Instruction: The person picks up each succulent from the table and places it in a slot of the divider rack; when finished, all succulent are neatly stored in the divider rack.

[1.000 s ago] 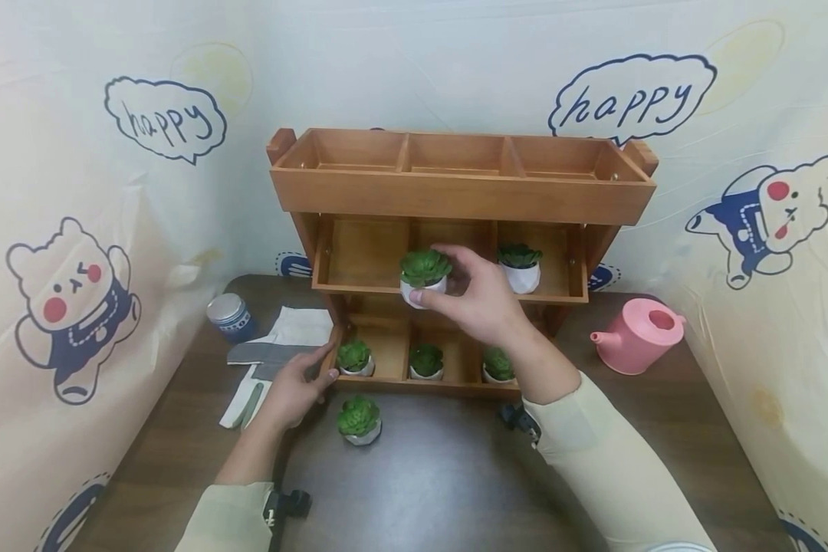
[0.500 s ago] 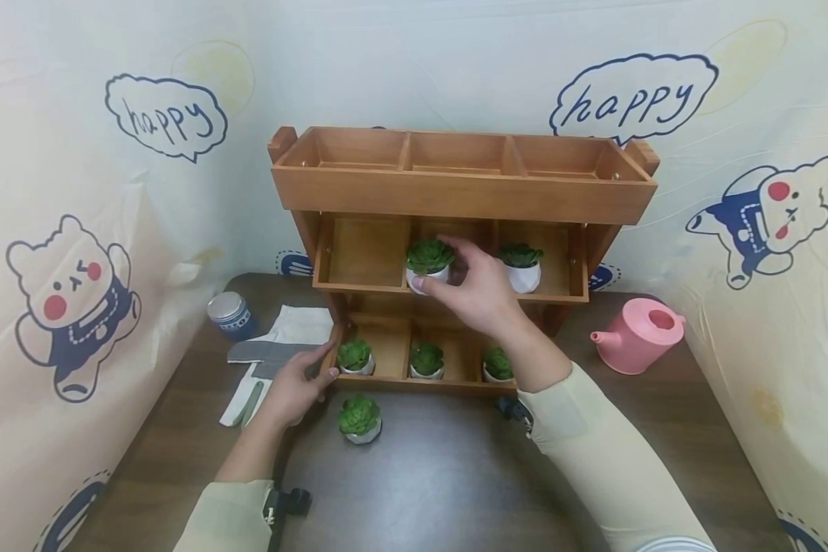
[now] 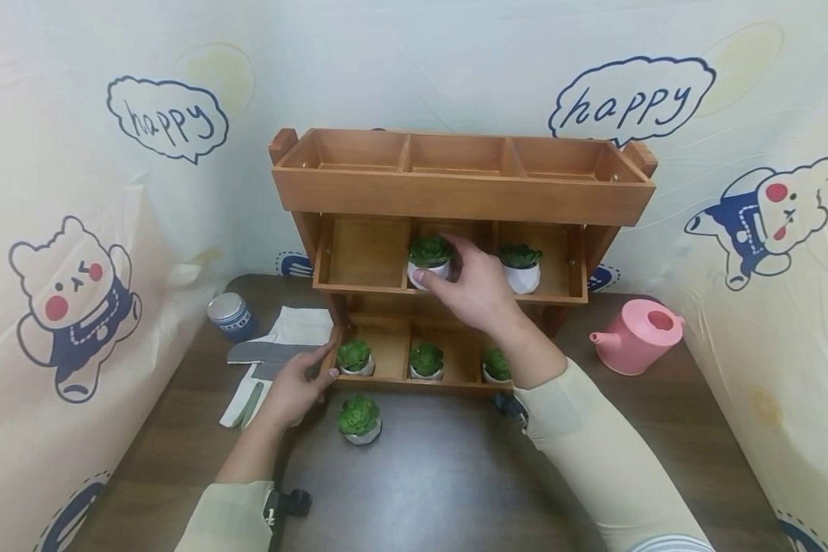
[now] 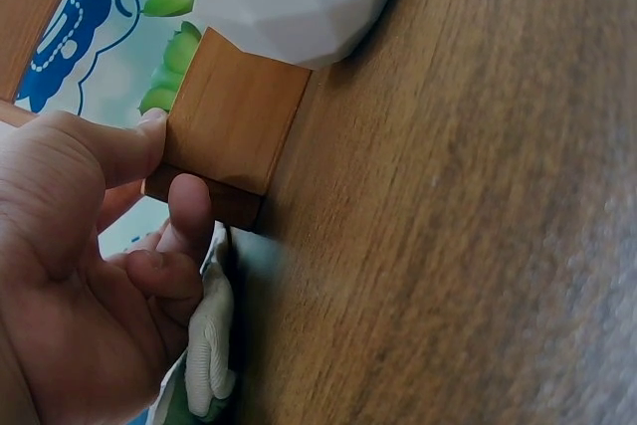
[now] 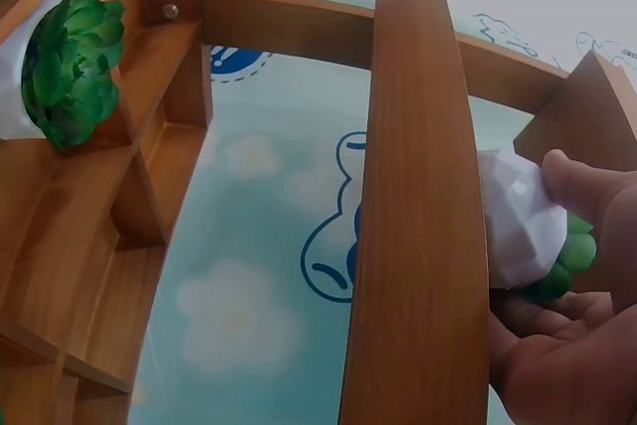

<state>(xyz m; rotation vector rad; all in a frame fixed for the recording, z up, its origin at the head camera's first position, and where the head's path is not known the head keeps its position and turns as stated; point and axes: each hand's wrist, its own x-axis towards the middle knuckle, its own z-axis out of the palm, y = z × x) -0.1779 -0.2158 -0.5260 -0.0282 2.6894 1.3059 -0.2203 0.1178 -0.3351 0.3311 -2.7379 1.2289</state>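
My right hand holds a small potted succulent between thumb and fingers, in the centre compartment of the stand's middle tier. Its faceted white pot shows behind a wooden board in the right wrist view. A second succulent stands in the compartment to the right. At the wooden stand's lower left corner, my left hand grips the end of the bottom tier; the corner lies between thumb and finger. The bottom tier carries several succulents, one of them in its middle compartment.
Another potted succulent stands on the table before the stand. A pink watering can is at the right. White and grey gloves and a blue jar lie left. Printed cloth surrounds the table.
My right hand has moved the succulent slightly back and to the right, from in front of the middle tier down into its centre compartment. The left hand stays at the corner.
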